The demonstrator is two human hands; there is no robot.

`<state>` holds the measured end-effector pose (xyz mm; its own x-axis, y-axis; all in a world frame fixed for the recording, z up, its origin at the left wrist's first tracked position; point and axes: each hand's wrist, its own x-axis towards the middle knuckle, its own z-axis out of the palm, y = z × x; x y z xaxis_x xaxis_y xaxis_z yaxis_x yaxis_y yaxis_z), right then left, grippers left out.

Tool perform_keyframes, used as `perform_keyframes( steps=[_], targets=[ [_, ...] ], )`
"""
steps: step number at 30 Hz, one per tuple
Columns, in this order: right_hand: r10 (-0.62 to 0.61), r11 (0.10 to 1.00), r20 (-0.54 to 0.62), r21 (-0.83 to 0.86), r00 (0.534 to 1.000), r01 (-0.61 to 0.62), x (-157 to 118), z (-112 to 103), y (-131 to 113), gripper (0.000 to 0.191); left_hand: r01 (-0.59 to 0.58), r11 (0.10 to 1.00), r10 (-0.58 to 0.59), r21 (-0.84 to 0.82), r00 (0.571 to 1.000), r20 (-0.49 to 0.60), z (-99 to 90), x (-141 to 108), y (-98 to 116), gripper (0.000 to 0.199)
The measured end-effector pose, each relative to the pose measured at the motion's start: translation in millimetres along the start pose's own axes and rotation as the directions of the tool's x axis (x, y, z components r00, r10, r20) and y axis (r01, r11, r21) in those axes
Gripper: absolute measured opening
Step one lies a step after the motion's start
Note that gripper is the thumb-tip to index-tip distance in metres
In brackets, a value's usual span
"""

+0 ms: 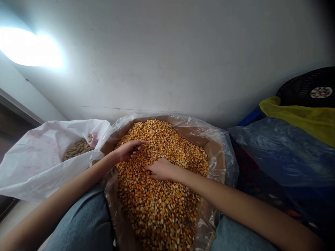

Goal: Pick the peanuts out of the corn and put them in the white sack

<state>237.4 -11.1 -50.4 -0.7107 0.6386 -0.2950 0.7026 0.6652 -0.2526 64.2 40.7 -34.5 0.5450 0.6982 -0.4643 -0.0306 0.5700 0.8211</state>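
Observation:
Yellow-orange corn kernels fill a large box lined with a clear plastic bag. Over the left side of the corn is my left hand, palm turned inward, index finger stretched out and the other fingers curled. Small dark bits show in its palm, too small to name. My right hand rests low on the middle of the corn, fingers pointing down and pressed together in a pinch. Something small and brownish shows at its fingertips; I cannot make out what it is.
On the left, a white sack lies open with peanuts in it. A pale wall rises behind the box. To the right are a blue plastic bag, yellow mesh and a black basket-like object. My knees flank the box.

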Motion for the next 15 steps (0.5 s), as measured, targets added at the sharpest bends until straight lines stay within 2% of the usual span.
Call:
perform_keyframes(
  steps=[2,4,5,6,8,10,11,12,13,15],
  targets=[
    [0.041,0.992,-0.067,0.12,0.997,-0.032,2,-1,4,0.023,0.001,0.999,-0.001,0.039,1.0,-0.018,-0.6,1,-1,0.023],
    [0.136,0.906,-0.183,0.42,0.974,-0.047,2,-8,15,0.023,-0.046,0.99,0.057,0.132,0.995,-0.078,-0.9,1,-1,0.027],
    [0.204,0.796,-0.217,0.604,0.954,-0.033,1,-12,23,0.026,-0.081,0.973,0.109,0.218,0.987,-0.118,-1.0,1,-1,0.029],
    [0.274,0.63,-0.22,0.776,0.936,-0.002,-1,-16,32,0.028,-0.114,0.937,0.173,0.33,0.973,-0.154,-0.9,1,0,0.031],
    [0.373,0.189,-0.153,0.978,0.915,0.086,-5,-24,49,0.028,-0.159,0.793,0.33,0.588,0.924,-0.195,-0.3,0,3,0.038],
    [0.406,-0.223,-0.076,0.958,0.911,0.18,-10,-31,63,0.023,-0.167,0.611,0.47,0.774,0.863,-0.185,0.5,-3,6,0.043],
    [0.413,-0.369,-0.054,0.903,0.909,0.221,-12,-34,68,0.021,-0.165,0.546,0.519,0.821,0.836,-0.177,0.9,-5,7,0.044],
    [0.424,-0.471,-0.036,0.845,0.905,0.254,-14,-37,71,0.021,-0.163,0.509,0.553,0.845,0.814,-0.176,1.4,-6,9,0.045],
    [0.442,-0.534,-0.019,0.797,0.897,0.281,-16,-40,73,0.021,-0.159,0.496,0.572,0.853,0.8,-0.183,1.7,-7,10,0.047],
    [0.5,-0.582,0.016,0.747,0.866,0.322,-20,-44,75,0.019,-0.148,0.515,0.579,0.844,0.786,-0.216,1.7,-9,11,0.049]
  ],
)
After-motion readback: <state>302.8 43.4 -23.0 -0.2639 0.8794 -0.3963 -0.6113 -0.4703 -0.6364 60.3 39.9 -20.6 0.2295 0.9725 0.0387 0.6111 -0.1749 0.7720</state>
